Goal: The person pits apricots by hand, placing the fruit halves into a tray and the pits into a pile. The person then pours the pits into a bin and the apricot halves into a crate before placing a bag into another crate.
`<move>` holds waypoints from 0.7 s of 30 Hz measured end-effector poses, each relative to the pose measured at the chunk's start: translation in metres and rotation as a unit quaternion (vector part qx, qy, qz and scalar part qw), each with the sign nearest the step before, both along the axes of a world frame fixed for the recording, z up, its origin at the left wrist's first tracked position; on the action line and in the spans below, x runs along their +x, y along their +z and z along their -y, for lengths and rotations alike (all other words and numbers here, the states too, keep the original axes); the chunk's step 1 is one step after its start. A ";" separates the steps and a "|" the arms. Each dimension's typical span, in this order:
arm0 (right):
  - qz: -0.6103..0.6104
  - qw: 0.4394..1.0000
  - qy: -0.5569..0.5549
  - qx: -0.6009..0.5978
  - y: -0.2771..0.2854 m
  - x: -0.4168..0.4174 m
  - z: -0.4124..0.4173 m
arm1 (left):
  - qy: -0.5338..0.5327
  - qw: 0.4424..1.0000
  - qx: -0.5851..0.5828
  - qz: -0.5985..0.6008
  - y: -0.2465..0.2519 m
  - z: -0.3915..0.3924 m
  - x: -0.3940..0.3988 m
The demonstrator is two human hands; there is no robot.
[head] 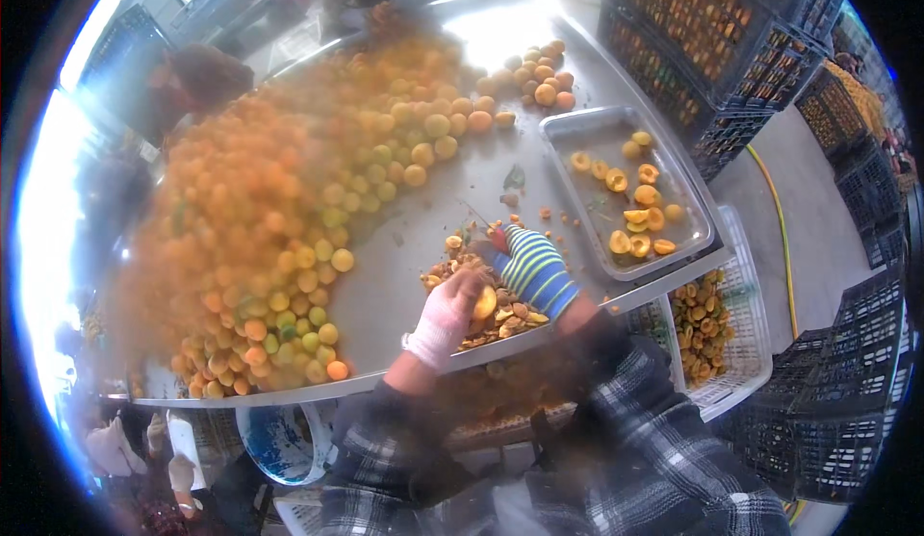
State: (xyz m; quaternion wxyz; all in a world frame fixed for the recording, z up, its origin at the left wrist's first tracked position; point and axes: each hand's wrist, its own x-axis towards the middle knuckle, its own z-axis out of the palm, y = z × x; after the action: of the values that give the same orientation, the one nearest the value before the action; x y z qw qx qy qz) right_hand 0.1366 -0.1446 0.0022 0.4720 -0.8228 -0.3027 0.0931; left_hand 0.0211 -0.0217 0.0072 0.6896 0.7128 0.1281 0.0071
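My left hand (446, 314), in a pale knitted glove with bare fingertips, curls around a yellow apricot piece (484, 303). Close beside it, my right hand (533, 267) wears a blue glove with pale stripes. It grips a small knife by its red handle (499, 240), and the thin blade points up and left. Under both hands, at the near edge of the metal table (390, 276), lies a heap of apricot stones and scraps (514, 319). To the right, a metal tray (619, 272) holds several opened apricot halves (639, 246).
A large apricot pile (253, 175), partly blurred, covers the table's left and far side. More apricots (545, 78) lie at the back. A white basket (747, 334) with halves stands below the right edge. Black crates (693, 38) are stacked beyond. A blue-and-white bucket (278, 442) stands below left.
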 end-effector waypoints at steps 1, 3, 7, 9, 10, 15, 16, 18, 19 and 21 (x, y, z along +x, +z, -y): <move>0.027 0.997 -0.021 -0.074 0.002 0.001 -0.002 | -0.054 0.993 0.097 0.043 -0.004 -0.007 -0.005; 0.009 0.995 -0.004 -0.102 0.002 0.001 0.004 | -0.182 0.924 0.286 0.180 0.002 -0.011 -0.018; -0.039 0.996 -0.069 -0.046 -0.033 0.016 0.017 | -0.413 0.898 -0.022 -0.150 -0.004 0.012 -0.045; -0.092 0.991 -0.089 0.048 -0.043 0.027 0.020 | -0.440 0.893 0.065 -0.071 -0.027 0.014 -0.060; -0.041 0.995 -0.088 -0.006 -0.011 0.016 0.020 | -0.441 0.890 0.110 -0.036 -0.033 0.013 -0.073; -0.028 0.989 -0.120 0.081 -0.014 0.037 0.052 | -0.116 0.890 -0.110 -0.427 -0.050 0.036 -0.090; -0.035 0.990 -0.117 0.075 -0.007 0.030 0.037 | 0.022 0.815 -0.385 -0.432 -0.123 0.015 -0.129; -0.072 0.982 -0.139 0.101 -0.022 0.039 0.050 | 0.119 0.832 -0.355 -0.409 -0.131 0.027 -0.125; -0.103 0.974 -0.160 0.127 -0.011 0.035 0.056 | 0.153 0.831 -0.341 -0.412 -0.117 0.038 -0.117; -0.151 0.961 -0.188 0.136 -0.008 0.031 0.076 | 0.191 0.820 -0.374 -0.388 -0.093 0.051 -0.106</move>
State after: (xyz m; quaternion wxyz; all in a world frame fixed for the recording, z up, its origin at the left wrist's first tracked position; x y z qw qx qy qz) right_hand 0.1679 -0.2202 -0.0053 0.6286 -0.7693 -0.0776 0.0836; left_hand -0.0853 -0.0726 -0.0863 0.7812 0.3048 0.5115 -0.1874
